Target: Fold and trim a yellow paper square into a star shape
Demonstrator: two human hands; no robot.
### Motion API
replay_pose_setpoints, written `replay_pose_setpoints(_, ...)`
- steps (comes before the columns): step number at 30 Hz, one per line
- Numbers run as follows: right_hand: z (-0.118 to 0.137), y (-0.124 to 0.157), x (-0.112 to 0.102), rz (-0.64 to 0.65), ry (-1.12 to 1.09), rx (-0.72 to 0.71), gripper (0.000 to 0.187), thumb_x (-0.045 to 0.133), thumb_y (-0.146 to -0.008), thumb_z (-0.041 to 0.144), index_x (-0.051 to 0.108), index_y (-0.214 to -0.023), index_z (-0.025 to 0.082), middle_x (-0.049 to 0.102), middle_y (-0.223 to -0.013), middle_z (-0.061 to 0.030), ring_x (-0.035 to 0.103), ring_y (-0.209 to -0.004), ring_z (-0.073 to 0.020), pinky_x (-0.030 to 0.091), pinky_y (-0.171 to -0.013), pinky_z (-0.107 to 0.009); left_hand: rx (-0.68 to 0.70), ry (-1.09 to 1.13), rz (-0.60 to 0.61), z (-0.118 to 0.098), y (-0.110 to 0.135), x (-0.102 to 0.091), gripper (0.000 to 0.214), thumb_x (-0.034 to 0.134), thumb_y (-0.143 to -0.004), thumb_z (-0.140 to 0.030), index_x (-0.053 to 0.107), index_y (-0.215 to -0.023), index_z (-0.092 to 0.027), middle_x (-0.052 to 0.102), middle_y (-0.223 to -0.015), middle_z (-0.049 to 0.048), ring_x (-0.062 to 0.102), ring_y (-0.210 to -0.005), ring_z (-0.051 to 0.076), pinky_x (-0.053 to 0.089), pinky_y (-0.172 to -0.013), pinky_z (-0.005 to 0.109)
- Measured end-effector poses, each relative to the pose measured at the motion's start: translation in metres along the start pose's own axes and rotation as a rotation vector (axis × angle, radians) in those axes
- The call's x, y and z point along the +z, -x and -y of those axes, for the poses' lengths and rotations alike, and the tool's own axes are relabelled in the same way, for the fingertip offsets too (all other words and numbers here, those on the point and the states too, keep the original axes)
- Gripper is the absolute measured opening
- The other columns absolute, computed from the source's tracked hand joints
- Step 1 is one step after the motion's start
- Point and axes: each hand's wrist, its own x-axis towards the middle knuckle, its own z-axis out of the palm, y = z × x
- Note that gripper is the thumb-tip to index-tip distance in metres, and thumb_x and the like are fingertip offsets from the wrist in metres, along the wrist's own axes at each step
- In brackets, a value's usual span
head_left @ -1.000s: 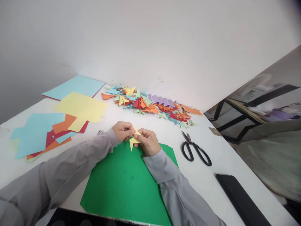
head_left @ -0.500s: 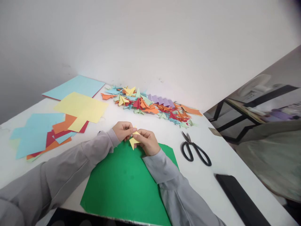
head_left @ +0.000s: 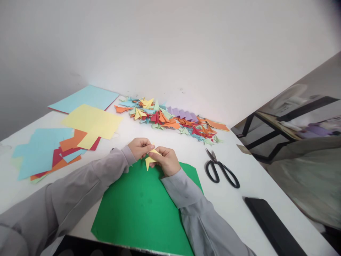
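Yellow fold (head_left: 149,161), pinched, over green sheet (head_left: 141,209) edge

Yellow folded paper (head_left: 150,160), green sheet (head_left: 144,209), black scissors (head_left: 222,172), grey sleeves (head_left: 87,181).

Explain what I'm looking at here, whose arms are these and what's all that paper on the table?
There is no machine: a camera worn on a person's head looks down at their own two hands in grey sleeves. The left hand and right hand pinch a small folded yellow paper between them, above a green sheet on the white table. To the left lie loose coloured sheets, at the far side a pile of folded paper shapes, to the right black scissors.
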Motion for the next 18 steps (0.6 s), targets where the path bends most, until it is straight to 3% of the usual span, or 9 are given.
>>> replay_pose_setpoints(10,0.0054,0.0044,-0.0011,0.085,0.036,-0.075,0.015,0.068,-0.058,0.027,0.061,-0.056,0.014,0.065,-0.053,0.0002,0.056,-0.041,-0.0085,0.047,-0.041,-0.018,-0.074,0.073,0.079,-0.002,-0.0005,0.0007,0.021,0.055,-0.067,-0.026,0.046,-0.052,-0.013,0.041,-0.03,-0.0064,0.034,-0.028,0.004,0.024,-0.031,0.015)
replay_pose_setpoints(18,0.001,0.0009,-0.001,0.041,-0.019,-0.059,0.018,0.07,-0.057,0.029,0.06,-0.055,0.014,0.062,-0.048,0.0008,0.055,-0.037,-0.0087,0.045,-0.037,-0.017,-0.037,0.209,0.096,0.0035,-0.0063,-0.0033,0.036,0.063,-0.059,-0.042,0.04,-0.047,-0.015,0.04,-0.027,-0.006,0.032,-0.024,0.004,0.021,-0.028,0.016)
